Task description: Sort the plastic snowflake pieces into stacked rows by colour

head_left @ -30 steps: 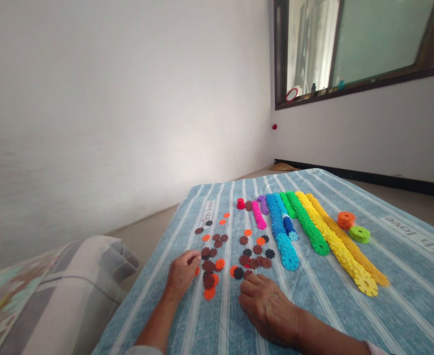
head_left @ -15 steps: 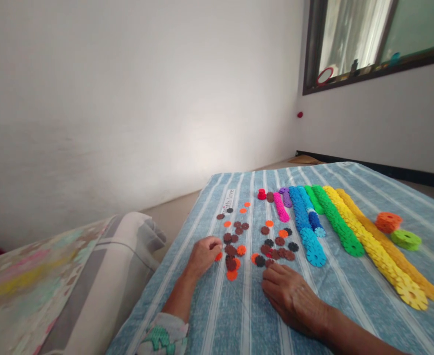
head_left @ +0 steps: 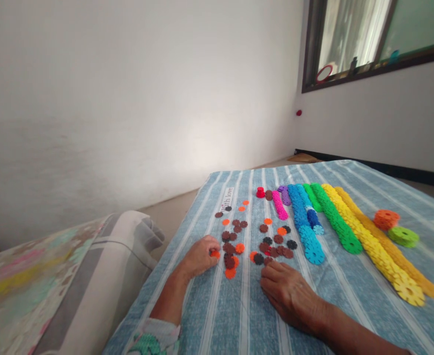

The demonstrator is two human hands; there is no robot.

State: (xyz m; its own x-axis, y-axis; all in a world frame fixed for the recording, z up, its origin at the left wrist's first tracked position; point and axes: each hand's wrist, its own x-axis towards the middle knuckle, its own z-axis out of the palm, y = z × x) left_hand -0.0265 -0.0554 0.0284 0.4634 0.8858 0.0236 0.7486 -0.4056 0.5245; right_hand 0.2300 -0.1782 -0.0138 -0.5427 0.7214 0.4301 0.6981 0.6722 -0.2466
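Note:
My left hand (head_left: 200, 257) rests on the blue striped cloth (head_left: 217, 320) with its fingers curled round an orange disc (head_left: 214, 254). My right hand (head_left: 288, 293) lies palm down on the cloth, fingers together and stretched towards loose brown discs (head_left: 276, 251) and orange discs (head_left: 230, 272) scattered just ahead of both hands. Beyond them lie long rows of overlapping discs: pink (head_left: 280, 205), blue (head_left: 305, 230), green (head_left: 335, 219) and yellow (head_left: 372, 244).
A small orange stack (head_left: 386, 219) and a green stack (head_left: 403, 236) stand at the right. A red piece (head_left: 260, 193) sits at the rows' far end. A grey and white pillow (head_left: 102, 276) lies left of the bed. White walls and a window (head_left: 379, 34) stand behind.
The view has swung left and settled. My left hand has closed more tightly over the orange disc at its fingertips. My right hand stays flat in place.

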